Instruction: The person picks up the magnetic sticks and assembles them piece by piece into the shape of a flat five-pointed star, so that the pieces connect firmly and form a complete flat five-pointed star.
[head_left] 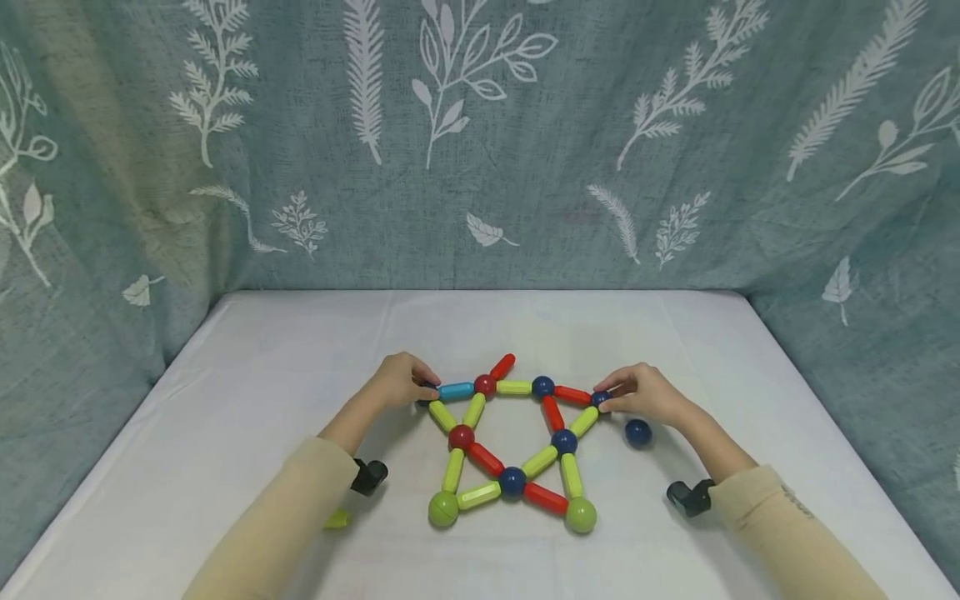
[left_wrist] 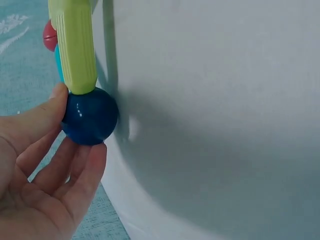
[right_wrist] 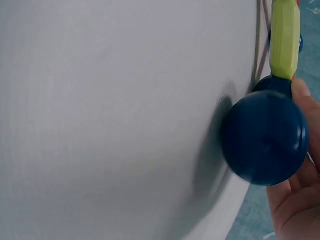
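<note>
A flat star-shaped frame of magnetic rods and balls lies on the white table. At its upper left corner my left hand (head_left: 405, 380) pinches a dark blue ball (left_wrist: 91, 117) between thumb and fingers. A light blue rod (head_left: 455, 391) and a yellow-green rod (head_left: 442, 416) meet that ball. My right hand (head_left: 641, 394) grips another dark blue ball (head_left: 601, 402) at the upper right corner, joined to a red rod (head_left: 572, 395) and a yellow-green rod (head_left: 583, 422). From the top red ball (head_left: 485, 384) one red rod (head_left: 503, 366) points away with its far end free.
A loose dark blue ball (head_left: 638, 433) sits just below my right hand. Partly hidden by the left sleeve, a loose yellow-green piece (head_left: 337, 520) lies on the table. Two green balls (head_left: 443, 508) form the near corners. A patterned curtain (head_left: 480, 208) hangs behind the table.
</note>
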